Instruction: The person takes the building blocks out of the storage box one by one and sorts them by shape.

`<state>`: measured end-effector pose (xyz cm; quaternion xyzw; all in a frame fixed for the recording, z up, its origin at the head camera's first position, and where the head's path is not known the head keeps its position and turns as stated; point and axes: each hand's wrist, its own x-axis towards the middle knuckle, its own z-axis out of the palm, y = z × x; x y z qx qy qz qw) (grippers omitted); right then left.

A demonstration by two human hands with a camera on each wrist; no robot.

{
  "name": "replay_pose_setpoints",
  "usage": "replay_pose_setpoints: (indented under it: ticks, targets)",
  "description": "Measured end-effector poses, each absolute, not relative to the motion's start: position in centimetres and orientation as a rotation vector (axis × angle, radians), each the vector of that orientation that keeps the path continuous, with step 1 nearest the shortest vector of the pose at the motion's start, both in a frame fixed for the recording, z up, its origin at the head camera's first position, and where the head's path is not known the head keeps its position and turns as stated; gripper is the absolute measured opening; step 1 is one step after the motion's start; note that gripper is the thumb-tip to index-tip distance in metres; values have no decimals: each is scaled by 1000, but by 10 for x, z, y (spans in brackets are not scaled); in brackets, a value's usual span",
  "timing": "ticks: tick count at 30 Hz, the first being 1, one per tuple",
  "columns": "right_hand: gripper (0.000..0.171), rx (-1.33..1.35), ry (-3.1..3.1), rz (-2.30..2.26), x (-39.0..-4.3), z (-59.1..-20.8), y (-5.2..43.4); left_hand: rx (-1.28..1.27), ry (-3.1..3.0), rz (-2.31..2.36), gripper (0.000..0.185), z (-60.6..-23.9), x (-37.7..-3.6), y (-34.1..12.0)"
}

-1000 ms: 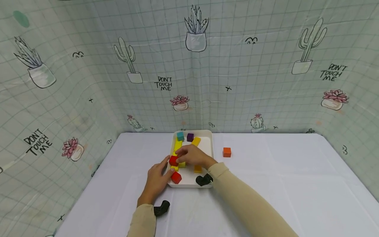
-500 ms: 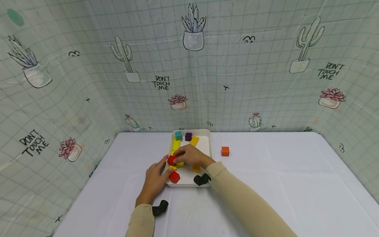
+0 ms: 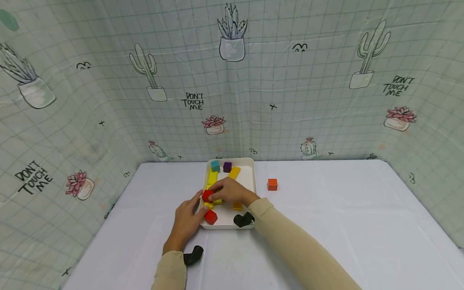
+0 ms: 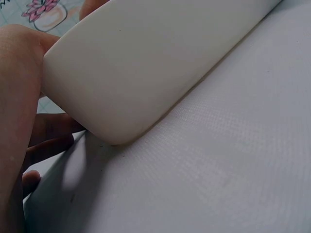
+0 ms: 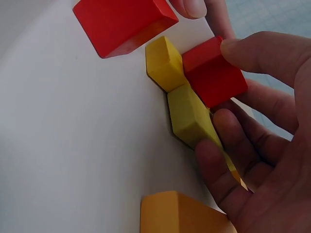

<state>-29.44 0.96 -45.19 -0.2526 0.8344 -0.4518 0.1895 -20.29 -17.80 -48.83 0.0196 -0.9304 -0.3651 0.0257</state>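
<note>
I see my right hand (image 3: 230,191) reaching into the white tray (image 3: 251,177), its thumb and fingertips pinching a red cube (image 3: 208,195) at the tray's left side. In the right wrist view the red cube (image 5: 214,71) sits between the thumb above it and the curled fingers (image 5: 228,145) below, and it rests on top of a row of yellow blocks (image 5: 182,109). The other fingers lie along the yellow row, touching its lime-yellow piece. A second red cube (image 3: 210,216) lies on the tray floor nearer to me, just beside the yellow row and apart from the pinched one. An orange block (image 5: 182,213) lies close to my right palm.

My left hand (image 3: 185,220) rests on the table against the tray's left rim. In the left wrist view the thumb (image 4: 19,87) presses the outer wall of the tray (image 4: 146,63) near its rounded corner, and the fingers lie loosely bent beneath it on the cloth; they hold nothing.

At the tray's far end stand a teal cube (image 3: 215,165) and a purple cube (image 3: 227,166). An orange cube (image 3: 272,184) sits on the table (image 3: 344,209) to the right of the tray, well apart from both hands.
</note>
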Motion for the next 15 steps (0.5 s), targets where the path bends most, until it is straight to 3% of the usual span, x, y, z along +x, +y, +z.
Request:
replay_pose_setpoints:
  ticks: [15]
  targets:
    - [35,-667,2403,-1338,-292,-443,17,81,-2886,-1128,68,-488,-203,-176]
